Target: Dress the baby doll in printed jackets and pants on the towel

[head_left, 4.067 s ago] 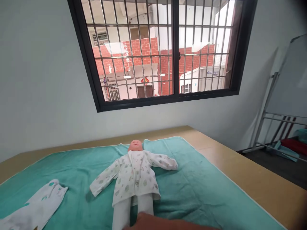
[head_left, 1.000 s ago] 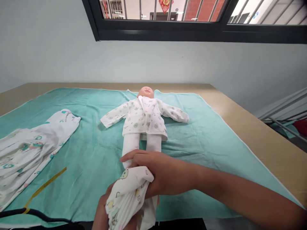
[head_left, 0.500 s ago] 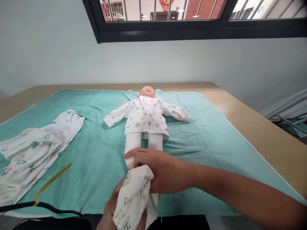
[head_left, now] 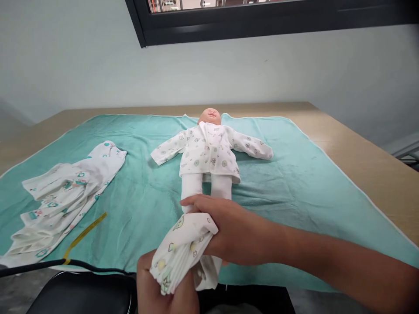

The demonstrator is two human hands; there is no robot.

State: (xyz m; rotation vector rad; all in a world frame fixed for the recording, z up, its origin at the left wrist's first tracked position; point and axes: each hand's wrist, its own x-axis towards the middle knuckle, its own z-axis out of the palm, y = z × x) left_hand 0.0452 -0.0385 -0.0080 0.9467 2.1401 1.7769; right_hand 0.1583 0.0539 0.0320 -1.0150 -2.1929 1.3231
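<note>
A baby doll (head_left: 210,117) lies on its back in a white printed jacket (head_left: 209,152) with spread sleeves and white leggings (head_left: 191,187). My right hand (head_left: 225,226) is closed around the doll's lower leg, at the leg on the left; its thumb is hidden. Below it, my left hand (head_left: 145,279) has a bunched white baby garment (head_left: 183,248) with green and yellow prints gathered over it. That hand's fingertips are hidden in the cloth near the doll's foot. Part of the garment hangs below my right hand.
A second white printed baby garment (head_left: 78,187) lies crumpled at the left on a green towel (head_left: 137,183), which covers much of the wooden table (head_left: 356,161). A black cable (head_left: 94,268) with a yellow tie (head_left: 81,235) crosses the near-left edge. A black chair (head_left: 88,292) stands below.
The camera view has tilted down and shifted left. My left hand and the bunched garment have edged up toward the doll's foot, while my right hand keeps its grip on the leg.
</note>
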